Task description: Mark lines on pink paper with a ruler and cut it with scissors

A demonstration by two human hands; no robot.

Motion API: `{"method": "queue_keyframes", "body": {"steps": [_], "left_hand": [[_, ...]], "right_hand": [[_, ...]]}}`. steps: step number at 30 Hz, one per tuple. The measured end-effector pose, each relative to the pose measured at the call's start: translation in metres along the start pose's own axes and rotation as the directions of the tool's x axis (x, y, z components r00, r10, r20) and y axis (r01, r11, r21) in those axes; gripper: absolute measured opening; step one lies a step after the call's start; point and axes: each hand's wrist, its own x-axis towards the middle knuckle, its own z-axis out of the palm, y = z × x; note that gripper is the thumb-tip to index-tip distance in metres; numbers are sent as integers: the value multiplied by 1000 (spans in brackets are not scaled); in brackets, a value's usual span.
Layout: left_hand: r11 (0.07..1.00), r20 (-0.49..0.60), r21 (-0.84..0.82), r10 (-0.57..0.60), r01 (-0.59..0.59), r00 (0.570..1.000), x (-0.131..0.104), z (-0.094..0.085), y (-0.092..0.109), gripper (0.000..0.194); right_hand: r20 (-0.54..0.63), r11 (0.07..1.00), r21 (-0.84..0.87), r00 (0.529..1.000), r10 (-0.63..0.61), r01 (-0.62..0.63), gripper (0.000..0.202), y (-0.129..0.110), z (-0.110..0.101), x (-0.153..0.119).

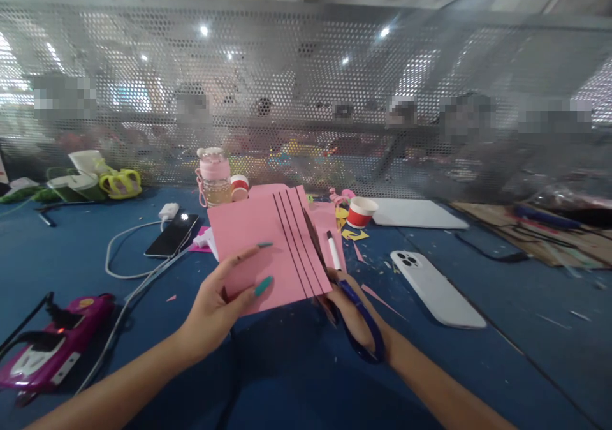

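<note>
A pink sheet of paper (253,232) with several dark lines along its right side is held up over the blue table. My left hand (222,302) grips its lower left part, thumb and a finger on the near face and the other fingers hidden behind. In my right hand (356,312) is a pair of scissors (359,318) with blue handles. Their dark blades lie along the right edge of the paper, partly hidden behind it. Behind the scissors, a white marker (333,251) with a black cap rests on more pink paper (327,216).
A white phone (437,289) lies at the right, a black phone (172,235) with cables at the left. A purple power strip (62,344) sits at front left. Farther back stand a pink-lidded bottle (214,178) and a red-and-white paper cup (362,213), before a perforated metal screen (306,66).
</note>
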Motion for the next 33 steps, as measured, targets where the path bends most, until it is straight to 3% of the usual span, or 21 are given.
{"method": "queue_keyframes", "body": {"steps": [6, 12, 23, 33], "left_hand": [[998, 13, -48, -34, 35, 999, -1, 3, 2, 37], [1000, 15, -13, -5, 5, 1000, -4, 1, -1, 37], [1000, 22, -3, 20, -20, 1000, -7, 1, -6, 39], [999, 51, 6, 37, -37, 998, -5, 1, -5, 38]], "right_hand": [[-7, 998, -9, 998, -64, 64, 33, 5, -1, 3], [-81, 958, -183, 968, -238, 220, 24, 5, -5, 1], [-140, 953, -196, 956, -259, 229, 32, 23, -8, 4], [-188, 903, -352, 927, -326, 247, 32, 23, -12, 2]]}}
